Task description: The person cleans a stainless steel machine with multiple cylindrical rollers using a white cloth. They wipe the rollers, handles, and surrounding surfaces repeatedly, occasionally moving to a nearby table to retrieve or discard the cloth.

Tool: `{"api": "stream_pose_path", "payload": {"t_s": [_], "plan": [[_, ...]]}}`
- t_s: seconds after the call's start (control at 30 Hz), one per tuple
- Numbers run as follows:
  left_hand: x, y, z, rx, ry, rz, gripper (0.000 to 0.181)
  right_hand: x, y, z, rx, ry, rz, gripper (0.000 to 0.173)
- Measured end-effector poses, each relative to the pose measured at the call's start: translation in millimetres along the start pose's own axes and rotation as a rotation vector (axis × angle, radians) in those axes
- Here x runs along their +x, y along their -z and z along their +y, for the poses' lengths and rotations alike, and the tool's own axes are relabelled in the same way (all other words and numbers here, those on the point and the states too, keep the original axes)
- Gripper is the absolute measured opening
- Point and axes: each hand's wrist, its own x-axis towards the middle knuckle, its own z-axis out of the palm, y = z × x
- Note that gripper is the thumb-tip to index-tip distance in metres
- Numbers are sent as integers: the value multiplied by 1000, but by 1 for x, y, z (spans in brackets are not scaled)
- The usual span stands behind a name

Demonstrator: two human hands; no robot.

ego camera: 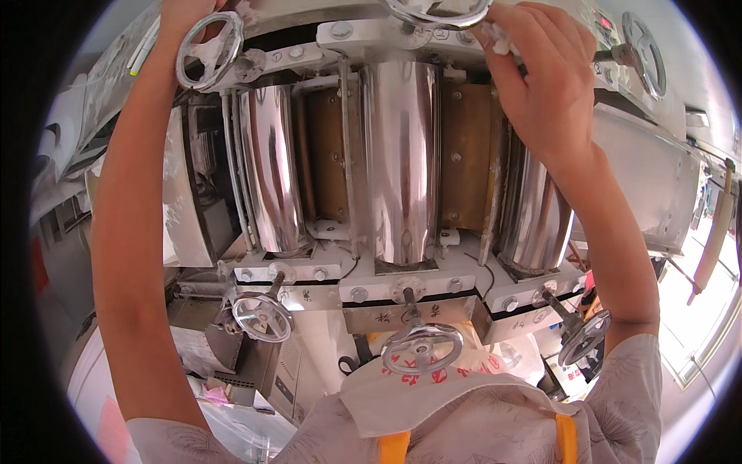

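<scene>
My right hand (545, 69) is curled beside the top centre chrome handwheel (449, 22). Between its thumb and fingers is a small crumpled white piece (499, 39); whether it is cloth or dough I cannot tell. My left hand (188, 10) is at the upper left, partly cut off by the picture's edge, just behind another chrome handwheel (210, 51). Its fingers are mostly hidden. Between my arms stands a roller machine with a polished left roller (269, 168), a middle roller (401, 162) and a right roller (533, 214), partly behind my right forearm.
Three handwheels jut out towards me: left (262, 316), middle (422, 349) and right (584, 337). Another wheel (643, 55) is at the upper right. Brown plates (465, 156) sit between the rollers. A wooden rolling pin (714, 232) hangs at the far right.
</scene>
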Motion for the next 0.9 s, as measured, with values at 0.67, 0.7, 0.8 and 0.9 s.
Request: {"api": "stream_pose_path", "payload": {"t_s": [0.67,0.7,0.8,0.9], "plan": [[-182,4,111,506,-187,-81,21,-7,-14,6,323,-314,5,31],[-207,-12,114,503,-272,-250,26,-5,-14,5,341,-295,20,31],[-223,-57,99,531,-517,-407,40,-2,-8,-1,441,-595,-29,26],[-216,-82,87,575,-508,-384,51,-8,-19,2,425,-542,114,24]]}}
